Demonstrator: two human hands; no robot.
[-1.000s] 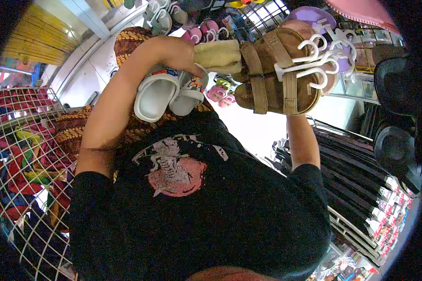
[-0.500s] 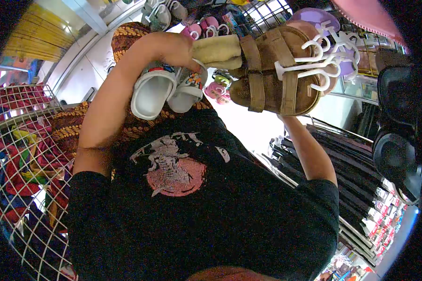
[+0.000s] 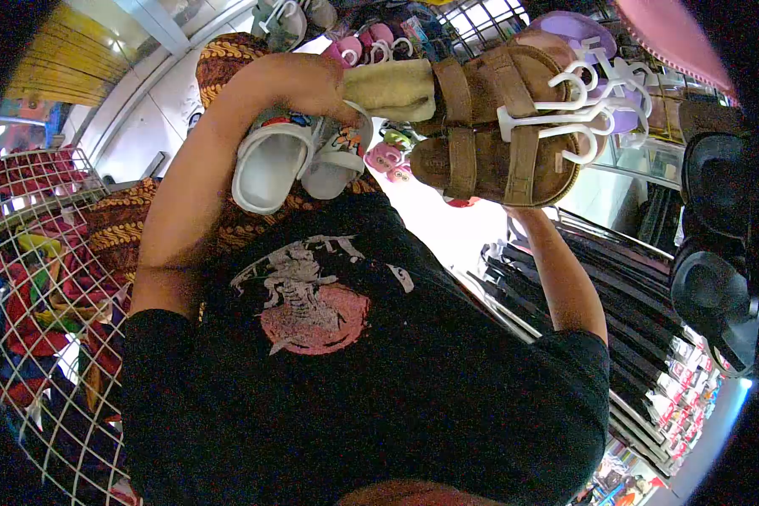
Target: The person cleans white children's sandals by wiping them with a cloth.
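Holding brown sandals (image 3: pixel 489 126) high at centre-right; light and stiff, best gripped by the white hanger (image 3: pixel 565 110). Left hand (image 3: pixel 299 84) clamps white clogs (image 3: pixel 270 164); right hand is hidden, so I cannot tell its grip.

Brown strapped sandals (image 3: pixel 489 126) on a white hanger (image 3: pixel 565 114), raised beside white clogs (image 3: pixel 299 160).
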